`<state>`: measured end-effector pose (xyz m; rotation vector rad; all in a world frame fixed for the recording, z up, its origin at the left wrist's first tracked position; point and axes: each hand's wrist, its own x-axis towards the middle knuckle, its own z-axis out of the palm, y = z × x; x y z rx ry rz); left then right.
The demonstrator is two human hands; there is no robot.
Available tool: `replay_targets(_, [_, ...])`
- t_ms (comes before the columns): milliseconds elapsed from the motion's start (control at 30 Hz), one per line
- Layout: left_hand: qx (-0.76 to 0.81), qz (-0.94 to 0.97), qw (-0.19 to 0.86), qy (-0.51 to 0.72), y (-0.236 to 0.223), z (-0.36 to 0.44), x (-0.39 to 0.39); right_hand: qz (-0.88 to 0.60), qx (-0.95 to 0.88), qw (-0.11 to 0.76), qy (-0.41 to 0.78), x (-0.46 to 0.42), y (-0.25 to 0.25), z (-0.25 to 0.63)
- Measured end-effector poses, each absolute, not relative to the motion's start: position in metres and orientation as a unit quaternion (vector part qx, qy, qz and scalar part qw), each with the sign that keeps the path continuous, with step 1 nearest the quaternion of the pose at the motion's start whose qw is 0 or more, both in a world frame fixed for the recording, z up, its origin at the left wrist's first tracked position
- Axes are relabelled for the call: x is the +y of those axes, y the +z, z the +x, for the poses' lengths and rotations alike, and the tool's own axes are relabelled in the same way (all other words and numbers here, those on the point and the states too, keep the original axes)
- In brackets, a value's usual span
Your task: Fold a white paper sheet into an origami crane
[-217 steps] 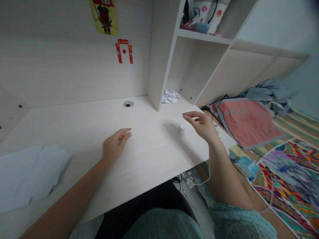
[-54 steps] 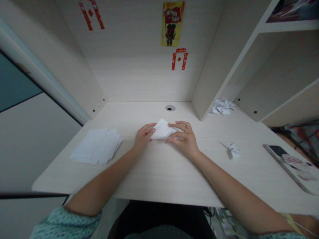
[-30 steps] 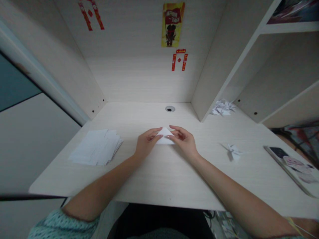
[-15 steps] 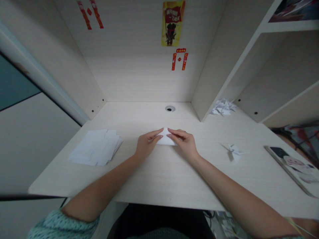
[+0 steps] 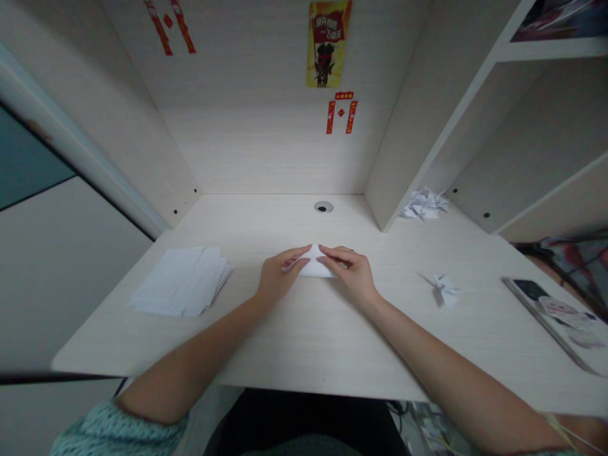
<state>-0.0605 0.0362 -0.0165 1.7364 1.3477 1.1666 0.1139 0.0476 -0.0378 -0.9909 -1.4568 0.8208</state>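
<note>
A small white sheet of paper (image 5: 314,267), folded into a triangle, lies flat on the pale wooden desk (image 5: 304,329). My left hand (image 5: 278,277) rests on its left side with fingers stretched flat over the fold. My right hand (image 5: 349,273) presses its right side, fingertips meeting the left ones near the triangle's tip. Most of the paper is hidden under my fingers.
A stack of white sheets (image 5: 183,289) lies at the left. A folded paper crane (image 5: 444,289) sits at the right, a heap of cranes (image 5: 424,204) in the shelf nook behind it. A phone (image 5: 553,316) lies near the right edge. A cable hole (image 5: 323,206) is at the back.
The head turned from the right side to the desk centre. A sheet held loosely between both hands was folded into a triangle and pressed flat; over the last half second the hands barely shift.
</note>
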Motion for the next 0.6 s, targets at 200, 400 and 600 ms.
replay_targets(200, [0.511, 0.674, 0.308, 0.436, -0.0167, -0.0615, 0.0363, -0.417, -0.619, 0.565, 0.351, 0.0469, -0.0372, 0.1141])
replay_targets(400, [0.501, 0.667, 0.321, 0.449, -0.0165, -0.0606, 0.0362, -0.419, -0.618, 0.567, 0.348, 0.0452, -0.0342, 0.113])
replay_targets(600, [0.513, 0.668, 0.309, 0.441, -0.0154, -0.0615, 0.0357, -0.423, -0.605, 0.578, 0.348, 0.0433, -0.0333, 0.112])
